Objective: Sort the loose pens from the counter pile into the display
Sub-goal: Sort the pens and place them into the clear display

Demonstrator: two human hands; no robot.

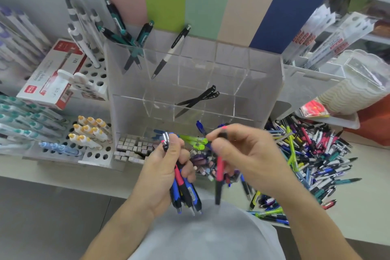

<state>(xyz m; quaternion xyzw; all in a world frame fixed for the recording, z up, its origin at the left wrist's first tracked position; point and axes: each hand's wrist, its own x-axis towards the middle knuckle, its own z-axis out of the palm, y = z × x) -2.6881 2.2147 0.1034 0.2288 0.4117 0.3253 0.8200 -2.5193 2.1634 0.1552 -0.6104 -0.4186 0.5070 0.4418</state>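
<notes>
Nearest, at 6 o'clock, the left hand (pixel 168 167) has its fingers (pixel 185 172) curled round a bundle of pens (pixel 184 191), blue, black and red-pink barrels with tips pointing down toward the wearer and clip ends sticking up past the thumb. Just beside it, toward 5 o'clock, the right hand (pixel 244 152) pinches a single red-and-black pen (pixel 219 172) between thumb and fingertips, holding it near upright with the tip down; the hand is somewhat blurred.

Beyond the right forearm, at 3 to 4 o'clock, the loose pen pile (pixel 310 160) spreads over the pale surface (pixel 363 213), a tangle of blue, black, pink, teal and lime barrels lying every way.

Just behind the hands, the clear acrylic display (pixel 261 82) rises in stepped rows of compartments. Its lowest front row holds lime green pens (pixel 193 141), a blue pen (pixel 200 127) and, left of them, small grey blocks (pixel 132 150) packed together. In the middle row, two black pens (pixel 198 99) lean together in one compartment. In the back row, at 11 to 12 o'clock, teal pens (pixel 135 38) stand in the left compartment and a black-and-white pen (pixel 172 50) leans in the next.

At 9 o'clock, a white perforated rack (pixel 95 78) carries yellow-capped pens (pixel 90 131), and a red and white box (pixel 52 74) lies behind it.
</notes>
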